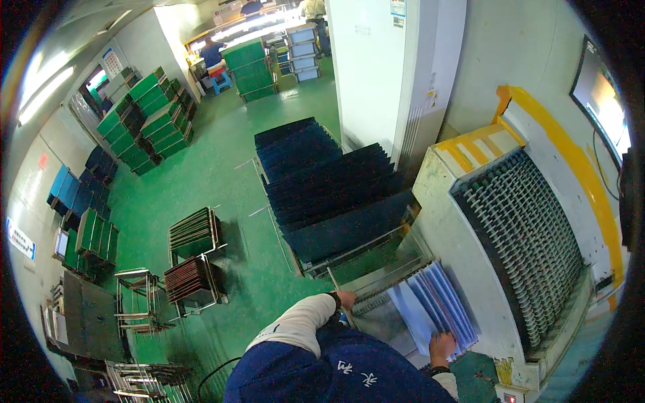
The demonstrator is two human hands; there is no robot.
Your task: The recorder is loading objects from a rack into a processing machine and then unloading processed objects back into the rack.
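My left hand (347, 299) is closed round the edge of a metal rack (396, 275) just in front of me. Several thin light-blue panels (445, 295) stand on edge in that rack, fanned slightly apart. At their near end, my right hand (441, 346) grips the leftmost blue panel (411, 312), which leans away from the others. The fingertips of the right hand are partly hidden.
Right of the rack stands a machine with rows of rollers (524, 242). Ahead, a rack holds many dark panels (342, 201) beside a white cabinet (376, 74). Racks of brown-edged panels (195, 279) and green stacks (154, 121) stand left. People sit at a far bench.
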